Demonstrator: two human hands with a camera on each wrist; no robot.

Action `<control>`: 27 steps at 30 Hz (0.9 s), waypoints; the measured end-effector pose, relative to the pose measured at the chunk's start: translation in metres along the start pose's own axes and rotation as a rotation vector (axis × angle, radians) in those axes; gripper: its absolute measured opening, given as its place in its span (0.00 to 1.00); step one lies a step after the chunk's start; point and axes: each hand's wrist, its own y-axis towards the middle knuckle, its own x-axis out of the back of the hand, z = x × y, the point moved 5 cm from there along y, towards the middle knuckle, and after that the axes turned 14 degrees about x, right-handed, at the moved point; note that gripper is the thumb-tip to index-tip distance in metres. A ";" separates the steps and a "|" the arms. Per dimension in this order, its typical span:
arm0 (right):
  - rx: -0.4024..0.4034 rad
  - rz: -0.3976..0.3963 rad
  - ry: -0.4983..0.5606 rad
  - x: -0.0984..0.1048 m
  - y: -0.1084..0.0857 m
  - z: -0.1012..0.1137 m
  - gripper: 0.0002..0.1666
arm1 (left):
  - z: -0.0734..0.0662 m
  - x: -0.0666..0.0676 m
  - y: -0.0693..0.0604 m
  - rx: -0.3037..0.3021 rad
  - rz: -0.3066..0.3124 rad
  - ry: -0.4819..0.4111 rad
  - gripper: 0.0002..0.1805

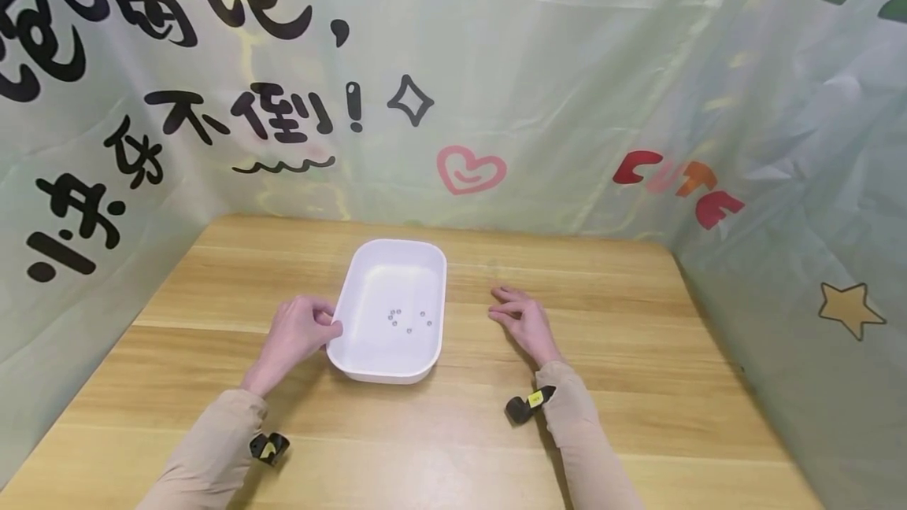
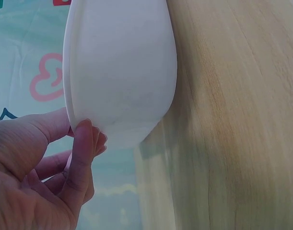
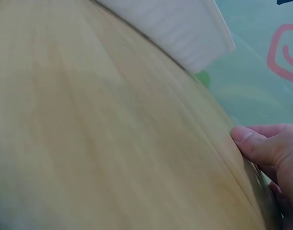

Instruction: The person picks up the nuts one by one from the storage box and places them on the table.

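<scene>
A white rectangular plastic tub (image 1: pixel 386 368) with rounded corners stands on the wooden table. My left hand (image 1: pixel 301 329) pinches its left rim; in the left wrist view the thumb and fingers (image 2: pixel 84 143) grip the tub's edge from both sides. Several tiny round, shiny grey pieces (image 1: pixel 409 330) lie scattered on the tub's floor, too small to identify. To the right of the tub and apart from it, my right hand (image 1: pixel 524 325) is low over the tabletop with its fingers loosely extended. No object shows between its thumb and fingers, though the fingertips are partly hidden in the right wrist view.
The wooden table (image 1: pixel 453 447) extends around the tub on every side. A printed pale green cloth (image 1: pixel 553 101) hangs behind the table and along both sides. Black wrist devices (image 1: pixel 524 409) are strapped over both beige sleeves (image 1: pixel 588 431).
</scene>
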 end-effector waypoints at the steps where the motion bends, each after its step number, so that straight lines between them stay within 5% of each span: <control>1: -0.005 -0.001 0.000 0.000 0.000 -0.001 0.08 | 0.000 0.000 0.000 -0.001 -0.001 0.001 0.12; 12: 0.016 -0.008 0.014 0.002 -0.002 -0.002 0.12 | 0.000 0.000 0.001 0.000 0.009 -0.010 0.13; 27: -0.032 -0.016 0.062 0.012 -0.039 0.012 0.36 | 0.001 0.000 -0.002 0.035 0.047 -0.064 0.15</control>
